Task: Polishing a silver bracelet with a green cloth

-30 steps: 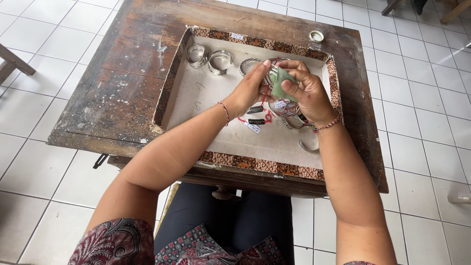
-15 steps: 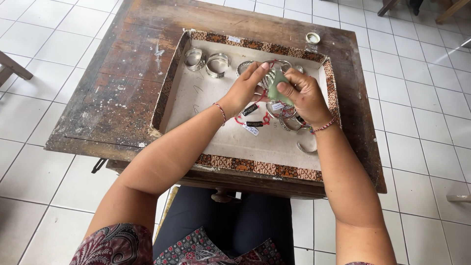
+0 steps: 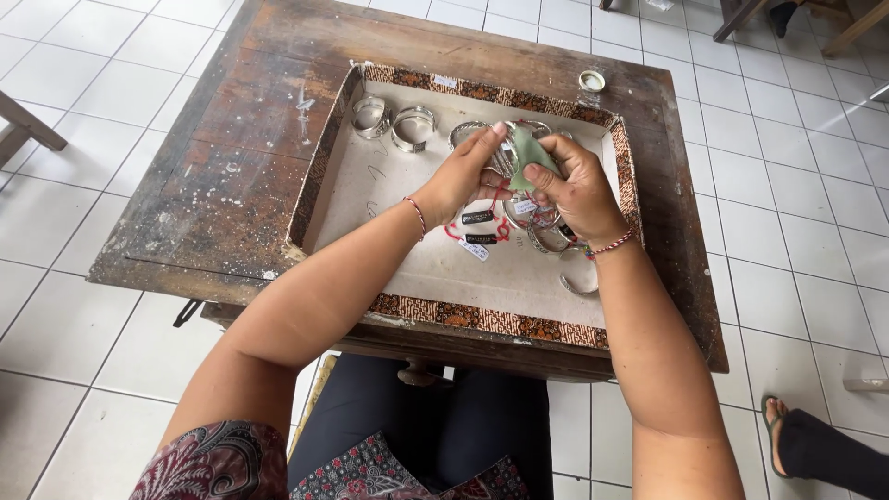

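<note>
My left hand (image 3: pixel 468 176) grips a silver bangle (image 3: pixel 505 159) above a shallow tray (image 3: pixel 482 318) with a patterned brown rim. My right hand (image 3: pixel 579 190) presses a pale green cloth (image 3: pixel 530 153) against that bangle. Small black and white tags on red strings (image 3: pixel 477 231) dangle under my hands. More silver bangles lie in the tray: two at its far left (image 3: pixel 394 123), some under my right hand (image 3: pixel 546 236), one near the right rim (image 3: pixel 579 281).
The tray rests on a worn dark wooden table (image 3: pixel 231 176) over a white tiled floor. A small round lid (image 3: pixel 591 81) sits at the table's far edge. Another person's foot in a sandal (image 3: pixel 815 444) is at the lower right. Chair legs stand at the top right.
The camera view has shifted slightly. My hands stay together over the tray, and the cloth has slid a little over the bangle.
</note>
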